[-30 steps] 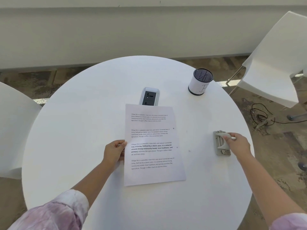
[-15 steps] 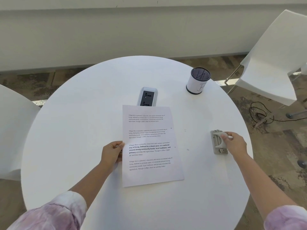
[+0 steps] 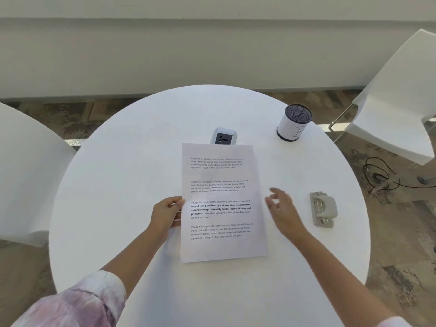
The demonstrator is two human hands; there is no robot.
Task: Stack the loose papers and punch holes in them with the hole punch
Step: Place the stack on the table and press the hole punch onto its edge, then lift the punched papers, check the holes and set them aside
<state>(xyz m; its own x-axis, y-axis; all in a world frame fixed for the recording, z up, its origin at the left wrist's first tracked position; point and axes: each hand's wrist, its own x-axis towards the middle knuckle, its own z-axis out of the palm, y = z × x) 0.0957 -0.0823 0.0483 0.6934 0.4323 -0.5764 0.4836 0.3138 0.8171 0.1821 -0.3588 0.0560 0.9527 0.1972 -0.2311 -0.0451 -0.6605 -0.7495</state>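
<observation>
A stack of printed papers (image 3: pixel 221 201) lies on the round white table (image 3: pixel 118 185), a lower sheet peeking out at the top right corner. My left hand (image 3: pixel 166 214) holds the stack's left edge, thumb on top and fingers beneath. My right hand (image 3: pixel 282 210) hovers blurred just off the stack's right edge, fingers loosely spread and holding nothing. The grey hole punch (image 3: pixel 323 208) sits alone on the table to the right of that hand.
A power socket box (image 3: pixel 224 136) sits just beyond the papers' top edge. A mesh pen cup (image 3: pixel 293 122) stands at the back right. White chairs flank the table at left (image 3: pixel 26 175) and right (image 3: pixel 398 102). Black cables (image 3: pixel 382 173) lie on the floor.
My right hand has let go of the hole punch and moved left toward the papers. The punch stays on the table. My left hand keeps its hold on the stack's edge.
</observation>
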